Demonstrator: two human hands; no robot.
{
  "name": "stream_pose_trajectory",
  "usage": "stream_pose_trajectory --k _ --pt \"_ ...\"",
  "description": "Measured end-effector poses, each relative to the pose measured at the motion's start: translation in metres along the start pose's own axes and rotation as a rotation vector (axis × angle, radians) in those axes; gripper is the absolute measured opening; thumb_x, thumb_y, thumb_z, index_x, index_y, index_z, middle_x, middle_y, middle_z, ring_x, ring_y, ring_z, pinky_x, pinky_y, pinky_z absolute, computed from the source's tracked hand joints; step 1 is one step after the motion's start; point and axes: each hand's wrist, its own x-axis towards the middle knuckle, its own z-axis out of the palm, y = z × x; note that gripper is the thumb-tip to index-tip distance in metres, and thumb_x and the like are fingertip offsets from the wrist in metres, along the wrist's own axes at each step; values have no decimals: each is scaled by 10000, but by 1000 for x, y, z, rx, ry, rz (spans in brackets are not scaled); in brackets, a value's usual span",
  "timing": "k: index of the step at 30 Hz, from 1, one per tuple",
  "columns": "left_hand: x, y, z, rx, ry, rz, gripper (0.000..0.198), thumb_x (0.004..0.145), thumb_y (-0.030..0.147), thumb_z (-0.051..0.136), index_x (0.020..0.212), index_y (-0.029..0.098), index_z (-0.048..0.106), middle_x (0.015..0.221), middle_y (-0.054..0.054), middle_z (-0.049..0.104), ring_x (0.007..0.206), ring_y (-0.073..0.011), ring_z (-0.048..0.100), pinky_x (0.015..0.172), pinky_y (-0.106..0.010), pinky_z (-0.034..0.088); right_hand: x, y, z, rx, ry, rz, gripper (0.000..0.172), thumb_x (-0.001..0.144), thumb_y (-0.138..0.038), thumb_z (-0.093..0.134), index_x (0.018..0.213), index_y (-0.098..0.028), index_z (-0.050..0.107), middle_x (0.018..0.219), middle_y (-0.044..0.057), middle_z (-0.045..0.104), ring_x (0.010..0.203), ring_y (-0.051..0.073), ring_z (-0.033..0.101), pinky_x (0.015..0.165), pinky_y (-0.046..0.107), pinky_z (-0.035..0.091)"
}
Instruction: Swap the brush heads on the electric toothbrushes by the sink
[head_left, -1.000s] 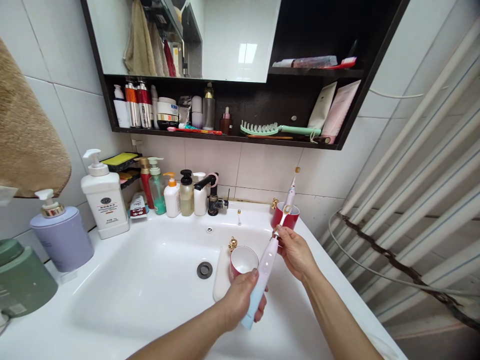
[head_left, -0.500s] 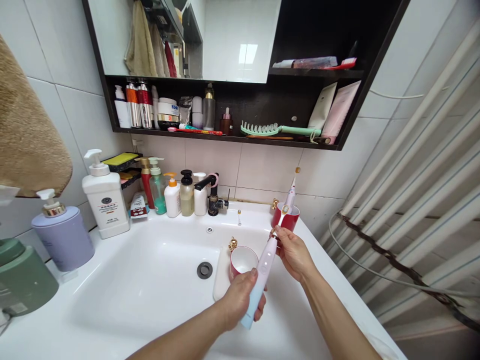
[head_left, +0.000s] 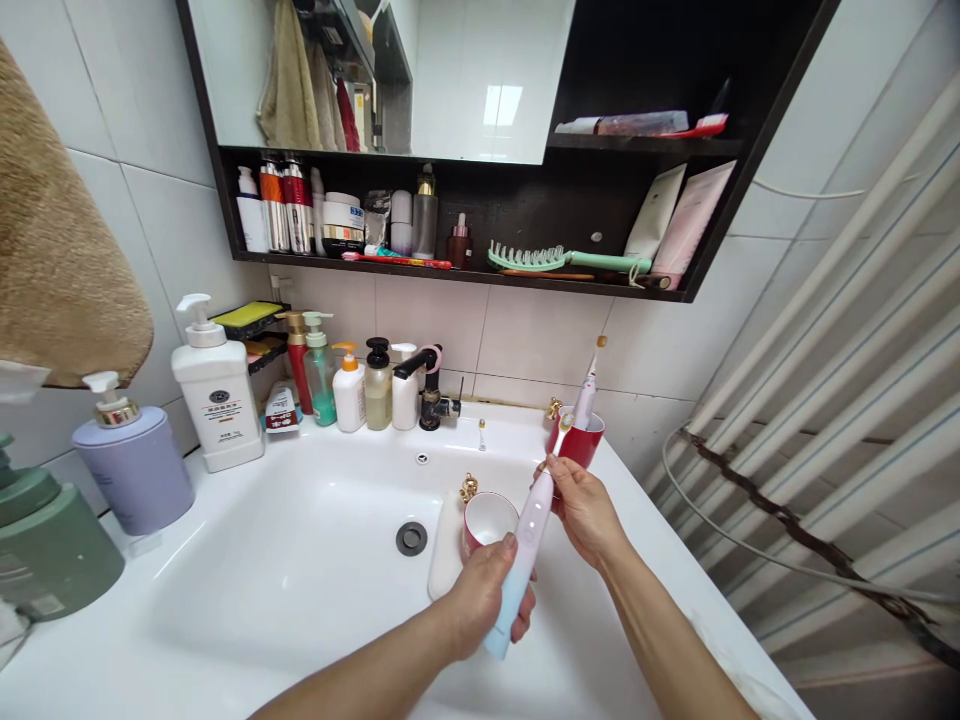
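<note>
My left hand [head_left: 484, 600] is closed round the lower body of a pink and light-blue electric toothbrush handle [head_left: 529, 535], held tilted over the white sink [head_left: 285, 570]. My right hand [head_left: 585, 510] pinches the brush head where it meets the top of the handle. Just behind the handle stands a red cup with a white inside [head_left: 487, 520] on a white tray [head_left: 442, 565]. A second red cup [head_left: 577, 440] at the sink's back right corner holds another electric toothbrush [head_left: 589, 385] upright.
Pump bottles [head_left: 352, 385] line the back of the sink beside a black tap [head_left: 427, 385]. A large white dispenser [head_left: 217, 390], a lilac one [head_left: 131, 465] and a green container [head_left: 45, 545] stand left. A dark shelf [head_left: 465, 265] with toiletries hangs above. Pipes run at right.
The view has shifted slightly. Both hands stay on the toothbrush handle in nearly the same place.
</note>
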Motion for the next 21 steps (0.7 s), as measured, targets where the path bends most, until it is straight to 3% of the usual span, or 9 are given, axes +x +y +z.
stream_pose_trajectory --k 7,15,21 --pt "4 -4 -4 177 101 108 444 597 605 292 619 163 333 409 50 403 277 -46 338 302 -172 224 -2 -2 6 -26 58 3 254 590 -429 491 553 -178 471 521 -38 453 463 73 405 473 215 343" --pt "0 4 -2 -3 -53 -50 510 611 622 215 657 143 381 391 47 387 282 -53 341 330 -190 251 0 3 4 0 85 5 251 578 -418 506 524 -177 458 444 -57 390 412 57 336 405 191 280" --pt "-1 4 -3 -10 -67 -27 508 600 628 237 667 145 380 400 48 390 292 -55 347 345 -194 259 -1 0 7 64 49 -5 236 592 -420 492 542 -191 465 483 -50 432 431 62 359 423 195 300"
